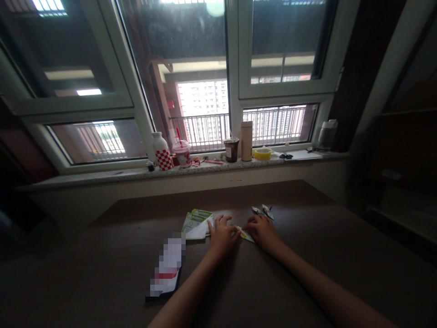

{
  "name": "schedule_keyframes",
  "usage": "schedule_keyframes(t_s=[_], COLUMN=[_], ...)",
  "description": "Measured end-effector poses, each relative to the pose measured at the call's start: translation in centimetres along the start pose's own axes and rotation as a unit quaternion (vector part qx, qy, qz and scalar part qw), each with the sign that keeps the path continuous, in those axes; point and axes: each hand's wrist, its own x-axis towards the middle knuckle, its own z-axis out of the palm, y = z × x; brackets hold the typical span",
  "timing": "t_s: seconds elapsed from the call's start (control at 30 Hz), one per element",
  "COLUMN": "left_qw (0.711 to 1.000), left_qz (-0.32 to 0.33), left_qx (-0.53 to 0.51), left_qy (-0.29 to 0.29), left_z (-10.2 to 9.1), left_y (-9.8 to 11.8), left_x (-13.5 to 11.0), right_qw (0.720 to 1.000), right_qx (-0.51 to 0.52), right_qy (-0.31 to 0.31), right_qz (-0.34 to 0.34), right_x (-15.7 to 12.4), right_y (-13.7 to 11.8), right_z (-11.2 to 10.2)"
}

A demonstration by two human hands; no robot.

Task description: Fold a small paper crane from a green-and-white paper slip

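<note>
My left hand (221, 236) and my right hand (262, 231) rest side by side on the dark brown table (307, 273), both pressing on a small folded piece of paper (244, 234) that shows between them. The fingers of each hand are bent down onto that paper. Just left of my left hand lies a stack of green and white paper sheets (198, 224). Beyond my right hand sit a couple of small folded paper shapes (263, 211).
A flat blurred item on a dark case (166, 269) lies at the table's left. The window sill (102, 174) behind holds a checkered bottle (162, 151), a pink cup (182, 152), a dark cup (231, 150), a tall flask (246, 140), yellow tape (262, 153) and scissors (286, 156).
</note>
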Motion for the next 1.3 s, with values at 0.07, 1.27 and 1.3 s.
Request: schedule_keyframes(t_s=[0.07,1.27,1.3], left_qw=[1.000,0.997,0.998], left_qz=[-0.005,-0.069,-0.069], left_qx=[-0.005,0.010,0.010], left_qy=[0.003,-0.009,-0.010], left_z=[0.1,0.3,0.2], left_y=[0.0,0.8,0.8], left_x=[0.0,0.2,0.2], right_qw=[1.000,0.994,0.994], right_qx=[0.003,0.104,0.105], right_qy=[-0.006,0.019,0.017], right_qz=[-0.012,0.027,0.035], right_x=[0.1,0.5,0.6], right_y=[0.1,1.2,1.2], right_z=[0.0,1.3,1.3])
